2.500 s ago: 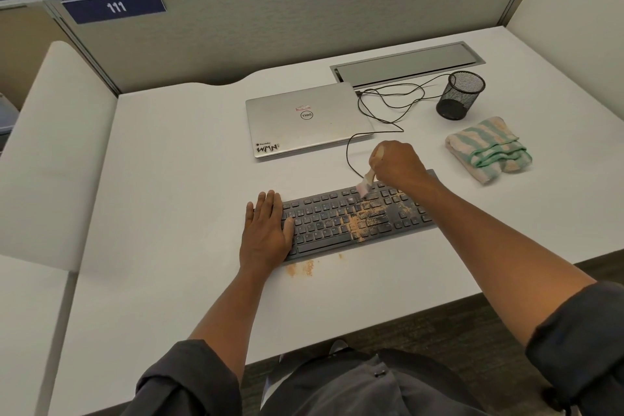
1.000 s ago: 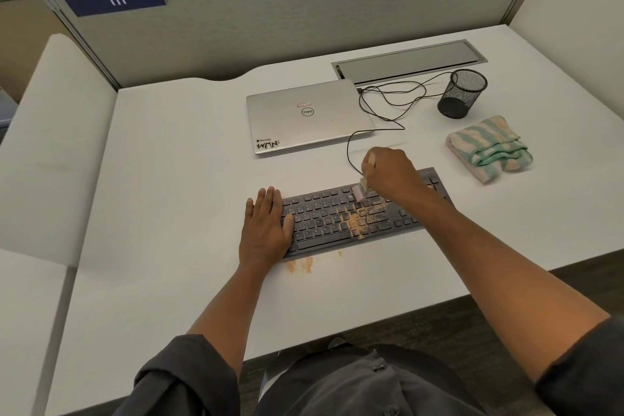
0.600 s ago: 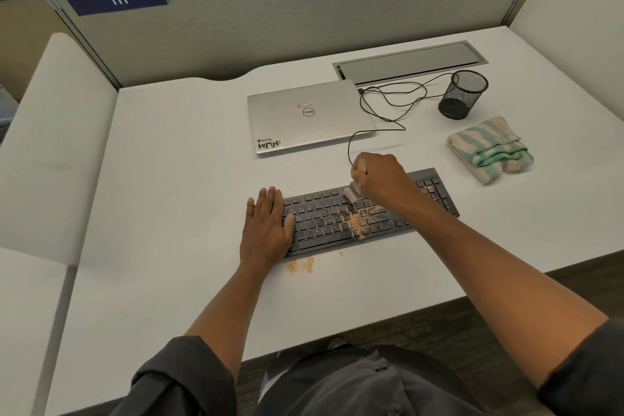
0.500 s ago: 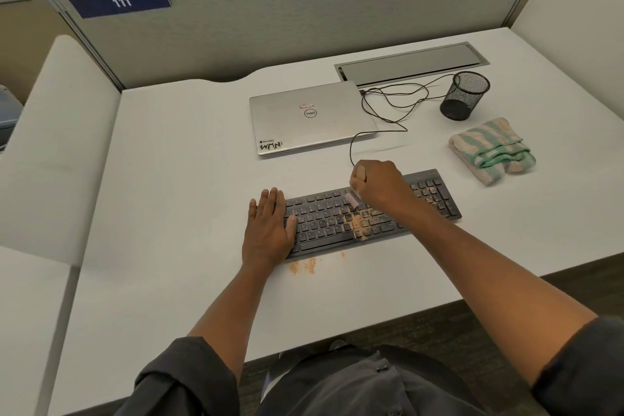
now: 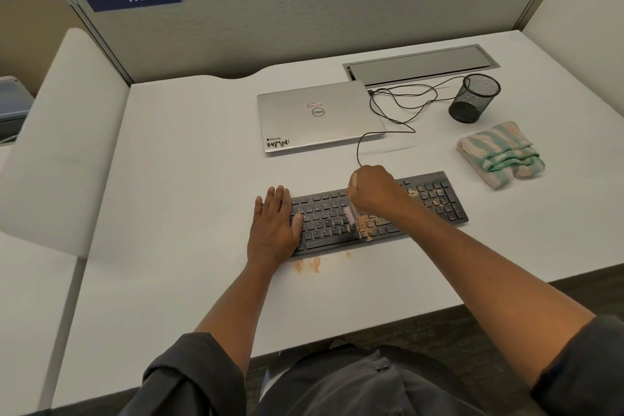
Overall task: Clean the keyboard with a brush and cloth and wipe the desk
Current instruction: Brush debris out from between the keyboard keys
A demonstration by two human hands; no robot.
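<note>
**Brushing crumbs, mid-keyboard**

Your right hand (image 5: 371, 191) grips the small pink brush (image 5: 350, 214) at frame centre; it's light w/ soft bristles, so hold the handle. Left hand (image 5: 271, 230) lies flat, bracing the flat black keyboard (image 5: 435, 199). Since 2.5 s ago the brush moved leftward, pushing orange dust (image 5: 366, 224).

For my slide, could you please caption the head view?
Right hand brushes crumbs off keyboard; left hand steadies it.

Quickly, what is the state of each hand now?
Left hand: open, fingers straight, resting flat on the left end of the keyboard.
Right hand: closed around the brush, bristles on the keys.
</note>
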